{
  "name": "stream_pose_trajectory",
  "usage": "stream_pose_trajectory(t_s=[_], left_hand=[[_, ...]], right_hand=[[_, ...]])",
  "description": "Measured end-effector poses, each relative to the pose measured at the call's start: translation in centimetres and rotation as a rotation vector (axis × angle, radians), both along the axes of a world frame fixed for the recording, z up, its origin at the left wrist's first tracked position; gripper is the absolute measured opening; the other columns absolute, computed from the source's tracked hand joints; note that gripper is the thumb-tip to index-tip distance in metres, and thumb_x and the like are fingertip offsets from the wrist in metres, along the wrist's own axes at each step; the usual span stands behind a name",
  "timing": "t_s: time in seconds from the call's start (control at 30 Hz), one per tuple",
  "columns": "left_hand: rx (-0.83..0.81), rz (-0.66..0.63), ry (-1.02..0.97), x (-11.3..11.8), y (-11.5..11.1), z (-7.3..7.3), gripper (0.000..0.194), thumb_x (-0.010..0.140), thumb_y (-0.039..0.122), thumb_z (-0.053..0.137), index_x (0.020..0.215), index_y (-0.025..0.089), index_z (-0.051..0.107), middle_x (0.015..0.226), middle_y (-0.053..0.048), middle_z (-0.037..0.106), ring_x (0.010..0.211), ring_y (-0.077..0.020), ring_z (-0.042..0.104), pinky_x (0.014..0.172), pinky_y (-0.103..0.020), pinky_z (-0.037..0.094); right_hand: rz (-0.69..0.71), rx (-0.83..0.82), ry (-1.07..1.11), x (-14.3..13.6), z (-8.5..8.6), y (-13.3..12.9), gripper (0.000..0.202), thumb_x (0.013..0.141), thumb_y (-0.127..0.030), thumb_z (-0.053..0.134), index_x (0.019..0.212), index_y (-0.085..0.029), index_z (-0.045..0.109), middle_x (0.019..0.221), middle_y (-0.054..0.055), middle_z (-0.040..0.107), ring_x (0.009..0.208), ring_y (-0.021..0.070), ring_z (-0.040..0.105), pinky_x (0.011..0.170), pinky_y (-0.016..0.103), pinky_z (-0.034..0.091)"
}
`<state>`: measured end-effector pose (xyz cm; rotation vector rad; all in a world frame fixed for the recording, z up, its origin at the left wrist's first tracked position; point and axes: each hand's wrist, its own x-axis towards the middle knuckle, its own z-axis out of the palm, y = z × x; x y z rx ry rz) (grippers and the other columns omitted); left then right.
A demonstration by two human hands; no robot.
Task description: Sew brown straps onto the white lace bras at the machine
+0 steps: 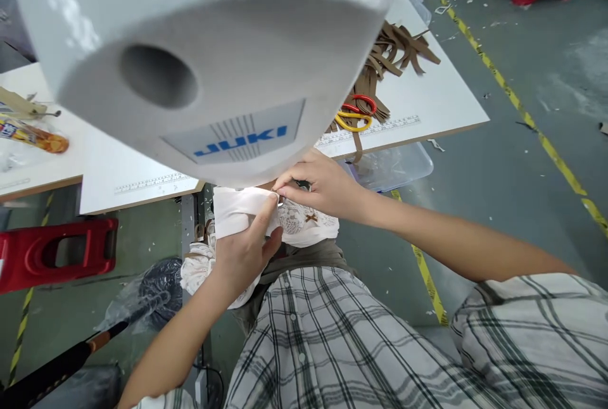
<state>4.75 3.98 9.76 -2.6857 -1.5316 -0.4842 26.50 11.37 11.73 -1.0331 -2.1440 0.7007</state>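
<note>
White fabric with lace and a small brown bow (304,222) lies across my lap, below the front of a big white JUKI sewing machine (228,137). My left hand (249,244) presses on the white cloth, its index finger stretched toward the edge and its thumb apart. Close beside that fingertip, my right hand (323,184) pinches the fabric's edge between thumb and index finger. The machine head hides the needle area. More gathered white lace (197,266) hangs at the left of my lap.
Brown strips (370,76) and red-and-yellow scissors (356,113) lie on the white table (446,99) at the right. Beneath its edge is a clear plastic bin (403,168). A red stool (61,254) and an orange-labelled bottle (33,133) are at the left.
</note>
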Motion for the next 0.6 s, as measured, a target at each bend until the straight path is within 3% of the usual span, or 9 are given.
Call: stream_pose_trajectory(t_s=[0.17, 0.33, 0.4, 0.5, 0.6], left_hand=[[0.025, 0.008, 0.025, 0.2, 0.0, 1.0, 0.057, 0.090, 0.036, 0.059, 0.145, 0.027, 0.049, 0.087, -0.006, 0.074, 0.060, -0.0164, 0.059, 0.048, -0.025, 0.040], [-0.078, -0.079, 0.050, -1.2, 0.6, 2.1, 0.053, 0.093, 0.037, 0.056, 0.144, 0.023, 0.051, 0.065, 0.000, 0.067, 0.047, -0.0116, 0.051, 0.044, -0.024, 0.031], [-0.129, -0.156, 0.047, -2.0, 1.1, 2.3, 0.051, 0.095, 0.035, 0.054, 0.144, 0.026, 0.050, 0.069, 0.001, 0.069, 0.046, -0.0107, 0.049, 0.045, -0.024, 0.030], [-0.082, -0.191, 0.073, -2.4, 1.6, 2.4, 0.047, 0.095, 0.029, 0.054, 0.142, 0.028, 0.052, 0.080, -0.001, 0.072, 0.057, -0.0125, 0.057, 0.050, -0.024, 0.034], [-0.047, -0.125, 0.097, -1.7, 1.5, 2.5, 0.045, 0.093, 0.028, 0.054, 0.138, 0.027, 0.055, 0.076, -0.001, 0.071, 0.060, -0.0146, 0.058, 0.051, -0.025, 0.034]], right_hand=[[0.018, 0.216, 0.048, 0.2, -2.1, -0.6, 0.020, 0.097, -0.026, 0.051, 0.101, -0.026, 0.071, 0.105, 0.006, 0.069, 0.104, 0.0200, 0.061, 0.092, 0.039, 0.047], [0.037, 0.372, -0.036, 0.5, -3.5, -0.6, 0.022, 0.095, -0.021, 0.054, 0.102, -0.032, 0.071, 0.107, 0.001, 0.073, 0.109, 0.0199, 0.062, 0.100, 0.042, 0.044], [0.014, 0.358, -0.088, 0.7, -3.4, -0.7, 0.021, 0.095, -0.023, 0.056, 0.102, -0.035, 0.072, 0.105, -0.001, 0.074, 0.109, 0.0207, 0.061, 0.102, 0.044, 0.043], [-0.013, 0.301, -0.066, 1.0, -3.2, -1.4, 0.023, 0.095, -0.025, 0.055, 0.107, -0.036, 0.071, 0.099, 0.002, 0.072, 0.101, 0.0214, 0.061, 0.095, 0.043, 0.045], [-0.055, 0.033, 0.121, 0.9, -3.3, -2.1, 0.027, 0.099, -0.032, 0.050, 0.122, -0.032, 0.063, 0.090, 0.004, 0.066, 0.083, 0.0178, 0.060, 0.079, 0.035, 0.050]])
